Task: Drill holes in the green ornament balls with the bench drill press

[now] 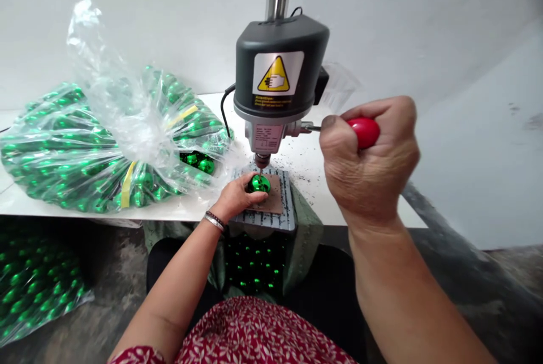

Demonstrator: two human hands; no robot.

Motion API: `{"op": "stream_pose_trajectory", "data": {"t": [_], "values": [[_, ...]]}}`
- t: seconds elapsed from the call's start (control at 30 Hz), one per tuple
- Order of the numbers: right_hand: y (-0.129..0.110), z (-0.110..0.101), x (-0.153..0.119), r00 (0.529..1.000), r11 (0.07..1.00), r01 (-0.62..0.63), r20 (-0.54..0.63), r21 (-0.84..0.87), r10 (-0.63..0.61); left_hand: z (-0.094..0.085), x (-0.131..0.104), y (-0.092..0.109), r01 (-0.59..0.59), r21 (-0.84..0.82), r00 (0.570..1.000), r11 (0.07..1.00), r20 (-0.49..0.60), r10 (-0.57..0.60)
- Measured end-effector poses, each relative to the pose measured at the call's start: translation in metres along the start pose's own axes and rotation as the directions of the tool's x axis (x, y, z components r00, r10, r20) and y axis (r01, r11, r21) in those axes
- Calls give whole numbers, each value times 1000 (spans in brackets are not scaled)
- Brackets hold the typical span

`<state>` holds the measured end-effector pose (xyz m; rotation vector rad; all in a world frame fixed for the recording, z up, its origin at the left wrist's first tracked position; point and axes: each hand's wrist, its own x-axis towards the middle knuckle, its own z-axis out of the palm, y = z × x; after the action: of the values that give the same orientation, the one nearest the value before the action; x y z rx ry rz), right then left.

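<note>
A shiny green ball (259, 183) sits under the chuck (262, 160) of a dark grey drill press (280, 39). My left hand (241, 197) grips the ball from its left side, thumb in front and fingers behind. Beneath the ball lies a brown board (275, 197) on a grey patterned base (287, 214). A thin bit seems to reach the top of the ball; whether it has gone in I cannot tell. My right hand (371, 160) is wrapped round the red knob (365, 132) of the press's lever, to the right of the machine.
A large clear plastic bag (127, 126) of green balls covers the left of the white table (169, 214). Another bag of green balls (34, 279) is on the floor at lower left. More balls (257, 262) lie below the table edge, between my legs. Dark shavings litter the tabletop.
</note>
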<state>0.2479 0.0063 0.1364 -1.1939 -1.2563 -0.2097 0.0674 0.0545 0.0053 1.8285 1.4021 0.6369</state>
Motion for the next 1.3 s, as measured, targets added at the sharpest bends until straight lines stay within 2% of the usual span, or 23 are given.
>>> {"op": "stream_pose_trajectory", "data": {"t": [0.1,0.33,0.5,0.77,0.93,1.3], "values": [[1,1,-1,999,1000,29,-30,0,-29,0,0,0,-2,1,1000,1000,9,2],[2,-2,-3,998,996,53,-18,-66,-55,2,-1,-1,-7,-20,1000,1000,-4,7],[5,-3,-10,1000,996,-6,1,-87,6,2,-2,0,-17,-11,1000,1000,-11,17],[7,4,-25,994,996,19,-104,-87,-28,2,-4,3,18,27,1000,999,-9,-18],[13,8,-35,980,996,78,-179,-48,-86,3,-5,2,0,-19,1000,1000,-11,-1],[24,11,-53,977,996,79,-194,-39,-85,7,-2,-7,-26,-42,1000,999,-18,25]]}}
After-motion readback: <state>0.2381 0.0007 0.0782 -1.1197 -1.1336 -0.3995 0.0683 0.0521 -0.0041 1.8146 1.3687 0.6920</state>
